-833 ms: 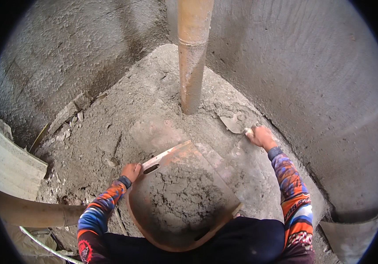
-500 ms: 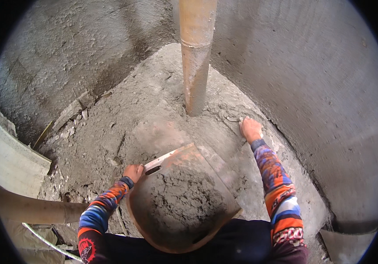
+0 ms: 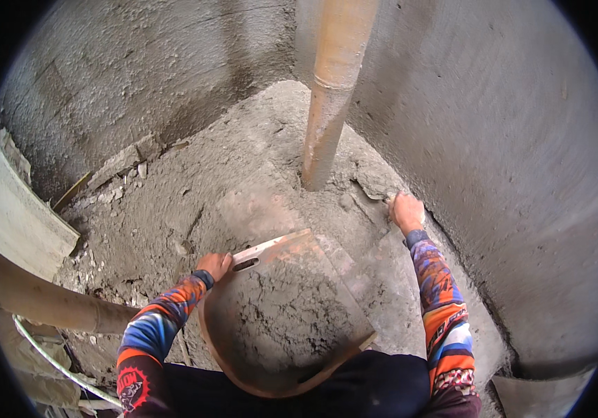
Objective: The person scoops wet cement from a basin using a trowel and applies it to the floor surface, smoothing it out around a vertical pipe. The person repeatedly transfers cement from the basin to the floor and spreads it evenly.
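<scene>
A shallow, worn mortar pan (image 3: 279,245) with slotted grips tilts in front of my legs, a heap of wet grey mortar (image 3: 292,310) inside it. My left hand (image 3: 215,265) is closed round its upper left rim, beside the slot. Out to the right, close to the wall, my right hand (image 3: 407,211) is closed on a trowel (image 3: 370,188); the handle is hidden in my fist and the blade is largely covered with mortar. The blade rests at the rough mortar just right of the pole's foot.
A bamboo pole (image 3: 328,118) stands upright in the floor mortar. Rough plaster wall (image 3: 131,63) and smoother wall (image 3: 501,153) meet behind it. On the left are a pale curved panel (image 3: 20,209), another bamboo pole (image 3: 48,299), a white hose (image 3: 55,366) and rubble (image 3: 111,195).
My right hand and the trowel have shifted slightly right along the mortar by the wall. The whole view has shifted a little; my left hand keeps its hold on the pan.
</scene>
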`<state>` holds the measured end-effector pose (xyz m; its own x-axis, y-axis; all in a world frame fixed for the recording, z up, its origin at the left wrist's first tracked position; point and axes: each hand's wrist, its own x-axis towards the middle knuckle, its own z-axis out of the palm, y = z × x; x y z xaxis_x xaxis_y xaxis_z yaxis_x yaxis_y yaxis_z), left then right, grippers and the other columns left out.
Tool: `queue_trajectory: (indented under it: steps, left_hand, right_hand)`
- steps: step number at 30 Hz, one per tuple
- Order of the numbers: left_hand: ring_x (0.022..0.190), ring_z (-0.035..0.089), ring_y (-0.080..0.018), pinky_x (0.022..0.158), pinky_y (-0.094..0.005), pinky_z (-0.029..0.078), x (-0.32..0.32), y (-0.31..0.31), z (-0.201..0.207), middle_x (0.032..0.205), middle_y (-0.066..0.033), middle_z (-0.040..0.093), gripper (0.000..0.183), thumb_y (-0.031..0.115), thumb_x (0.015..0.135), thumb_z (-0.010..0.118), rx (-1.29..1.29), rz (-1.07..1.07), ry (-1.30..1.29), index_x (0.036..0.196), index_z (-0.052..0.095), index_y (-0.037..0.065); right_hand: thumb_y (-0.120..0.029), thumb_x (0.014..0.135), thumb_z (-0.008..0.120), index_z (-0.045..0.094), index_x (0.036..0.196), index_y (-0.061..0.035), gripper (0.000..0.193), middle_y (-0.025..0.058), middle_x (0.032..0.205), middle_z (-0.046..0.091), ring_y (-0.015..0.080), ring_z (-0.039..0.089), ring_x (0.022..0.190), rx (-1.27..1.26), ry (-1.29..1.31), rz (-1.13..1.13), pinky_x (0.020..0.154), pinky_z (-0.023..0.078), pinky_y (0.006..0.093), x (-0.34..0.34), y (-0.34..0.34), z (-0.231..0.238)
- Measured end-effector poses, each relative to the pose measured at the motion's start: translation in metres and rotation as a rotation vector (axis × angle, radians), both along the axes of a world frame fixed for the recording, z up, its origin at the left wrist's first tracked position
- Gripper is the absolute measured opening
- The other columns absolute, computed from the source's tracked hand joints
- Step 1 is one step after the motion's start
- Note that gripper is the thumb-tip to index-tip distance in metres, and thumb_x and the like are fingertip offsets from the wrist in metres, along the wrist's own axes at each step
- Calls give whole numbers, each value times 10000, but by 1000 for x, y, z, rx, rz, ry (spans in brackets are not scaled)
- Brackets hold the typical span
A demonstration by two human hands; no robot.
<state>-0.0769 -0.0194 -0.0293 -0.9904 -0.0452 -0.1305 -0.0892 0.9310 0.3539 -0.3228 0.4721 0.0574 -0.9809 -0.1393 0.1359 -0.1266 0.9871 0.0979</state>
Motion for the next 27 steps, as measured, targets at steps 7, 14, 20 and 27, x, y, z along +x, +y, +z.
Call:
queue_trajectory:
  steps: [7, 14, 20, 27]
  left_hand:
    - [751, 600, -425, 717, -499, 467, 4, 3, 8, 783, -223, 630, 426, 372, 912, 375, 74, 28, -7, 786, 650, 72]
    - [772, 601, -423, 734, -493, 466, 7, -8, 4, 807, -218, 636, 408, 367, 903, 393, 145, 47, -33, 823, 661, 70]
    - [772, 597, -434, 727, -498, 461, 3, 0, -2, 791, -245, 621, 425, 374, 899, 412, 168, 61, -23, 825, 660, 35]
    - [709, 585, -453, 675, -503, 455, 2, -11, -19, 730, -276, 584, 452, 394, 897, 430, 173, 44, 57, 801, 646, 9]
  right_hand:
    - [-426, 861, 549, 586, 1007, -37, 417, 162, 882, 656, 310, 651, 809, 68, 120, 58, 758, 477, 430, 50, 13, 59]
    - [-296, 741, 710, 648, 982, -108, 312, 60, 768, 528, 211, 530, 727, -28, 406, 455, 660, 373, 349, 154, -13, 116]
    - [-229, 676, 746, 652, 1007, -148, 354, 55, 802, 454, 205, 464, 783, -70, 230, 587, 695, 334, 338, 217, -54, 107]
    - [-330, 799, 673, 612, 1066, -124, 343, 179, 907, 601, 387, 616, 835, -256, -153, 305, 736, 500, 478, 165, -15, 73]
